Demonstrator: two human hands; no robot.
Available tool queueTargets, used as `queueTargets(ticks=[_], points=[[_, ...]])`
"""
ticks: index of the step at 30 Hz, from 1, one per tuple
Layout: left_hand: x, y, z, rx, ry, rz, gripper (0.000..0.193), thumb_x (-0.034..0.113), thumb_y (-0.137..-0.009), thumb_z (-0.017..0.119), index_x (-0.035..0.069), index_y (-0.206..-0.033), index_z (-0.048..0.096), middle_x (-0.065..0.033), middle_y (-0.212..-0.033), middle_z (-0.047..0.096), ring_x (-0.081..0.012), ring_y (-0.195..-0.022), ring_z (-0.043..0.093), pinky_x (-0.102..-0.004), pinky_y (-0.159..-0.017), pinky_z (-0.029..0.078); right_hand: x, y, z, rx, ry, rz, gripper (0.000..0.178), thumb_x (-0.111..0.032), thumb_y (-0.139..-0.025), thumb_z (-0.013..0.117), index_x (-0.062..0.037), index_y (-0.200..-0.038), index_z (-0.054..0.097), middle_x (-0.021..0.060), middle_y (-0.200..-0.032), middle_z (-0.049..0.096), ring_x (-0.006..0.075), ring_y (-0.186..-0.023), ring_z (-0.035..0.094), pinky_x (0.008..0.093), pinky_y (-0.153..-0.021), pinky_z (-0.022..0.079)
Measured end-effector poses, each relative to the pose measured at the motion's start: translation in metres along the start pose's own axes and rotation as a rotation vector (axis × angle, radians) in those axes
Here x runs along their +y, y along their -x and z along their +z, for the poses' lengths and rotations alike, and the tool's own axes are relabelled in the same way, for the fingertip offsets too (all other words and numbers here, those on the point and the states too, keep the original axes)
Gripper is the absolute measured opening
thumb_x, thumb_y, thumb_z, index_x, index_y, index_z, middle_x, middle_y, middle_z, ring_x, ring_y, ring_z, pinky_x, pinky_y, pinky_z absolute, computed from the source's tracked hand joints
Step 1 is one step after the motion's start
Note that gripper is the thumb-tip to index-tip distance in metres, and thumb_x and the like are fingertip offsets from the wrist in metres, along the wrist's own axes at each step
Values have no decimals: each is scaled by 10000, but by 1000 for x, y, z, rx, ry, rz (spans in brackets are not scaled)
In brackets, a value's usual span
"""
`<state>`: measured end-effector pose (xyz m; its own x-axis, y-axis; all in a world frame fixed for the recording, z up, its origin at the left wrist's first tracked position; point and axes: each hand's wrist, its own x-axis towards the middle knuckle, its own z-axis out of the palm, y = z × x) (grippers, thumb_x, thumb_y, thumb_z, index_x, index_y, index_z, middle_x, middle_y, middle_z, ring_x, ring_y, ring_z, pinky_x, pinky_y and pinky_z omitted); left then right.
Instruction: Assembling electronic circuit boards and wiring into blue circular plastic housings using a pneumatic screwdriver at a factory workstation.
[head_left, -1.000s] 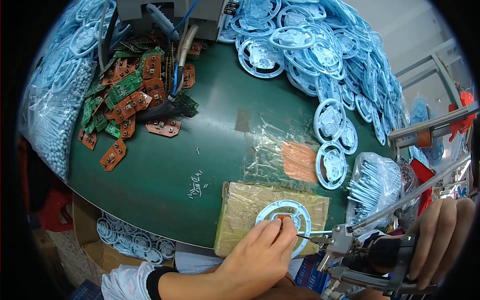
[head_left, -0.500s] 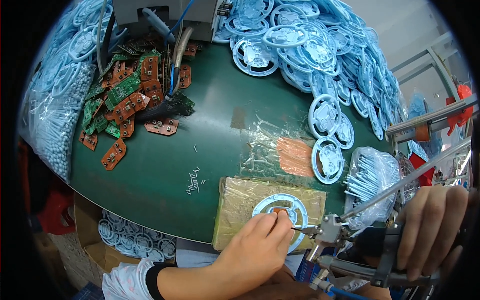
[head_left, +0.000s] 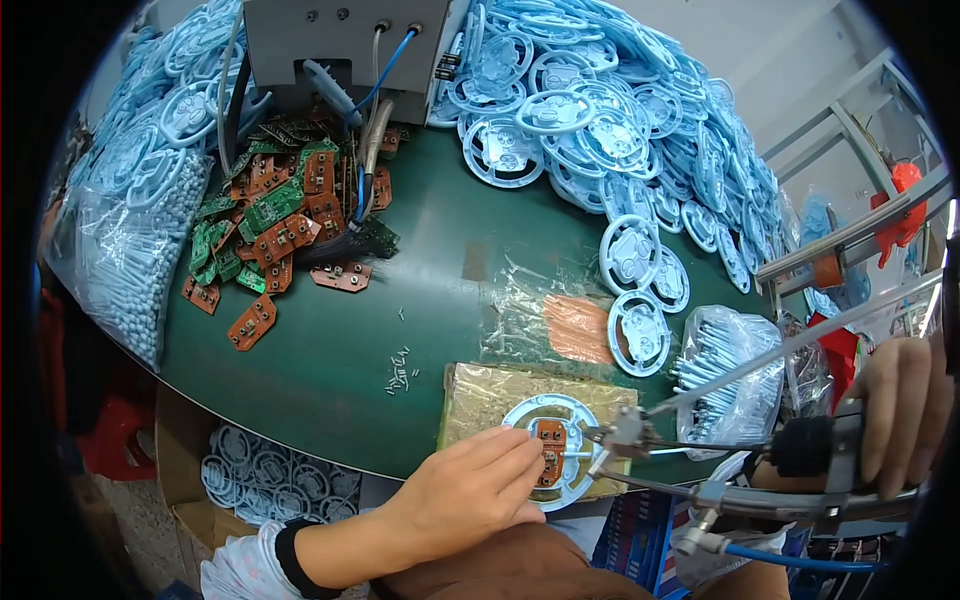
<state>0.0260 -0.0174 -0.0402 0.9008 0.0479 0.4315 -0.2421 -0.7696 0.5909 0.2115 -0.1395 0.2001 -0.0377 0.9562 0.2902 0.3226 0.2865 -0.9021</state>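
Left hand (head_left: 470, 490) pinches circuit board (head_left: 549, 447) into blue wheel (head_left: 552, 440) on padded block; right hand (head_left: 900, 410) is wrapped around the screwdriver (head_left: 700, 450). Risk: bit slips, board shifts, fingertip nicked.

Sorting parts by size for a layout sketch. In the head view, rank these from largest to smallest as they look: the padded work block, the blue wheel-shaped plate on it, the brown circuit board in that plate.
1. Padded work block, largest.
2. Blue wheel-shaped plate, lying within the block's width.
3. Brown circuit board, sitting inside the plate's centre, partly hidden by the left hand.
All three lie together, so nearness hardly skews this.
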Motion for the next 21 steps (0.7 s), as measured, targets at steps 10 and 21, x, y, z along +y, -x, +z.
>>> queueTargets(ticks=[10,21], points=[[-4,-1,-2,-49,-28,32,503,371,-763,731,-15,-1072,643,-107,-1144,624,-265,-1110,596,-383,-963,497,54,23,-23,-36,-225,79,137,-126,-920,594,-38,-970,502,99,-845,659,183,-843,699,252,-794,603],[-3,-2,-1,-55,-36,32,485,378,-795,709,-11,-1078,645,-106,-1142,629,-263,-1110,598,-376,-957,498,65,7,-17,-11,-209,72,134,-139,-926,618,-55,-932,514,84,-790,652,157,-719,701,239,-733,610]])
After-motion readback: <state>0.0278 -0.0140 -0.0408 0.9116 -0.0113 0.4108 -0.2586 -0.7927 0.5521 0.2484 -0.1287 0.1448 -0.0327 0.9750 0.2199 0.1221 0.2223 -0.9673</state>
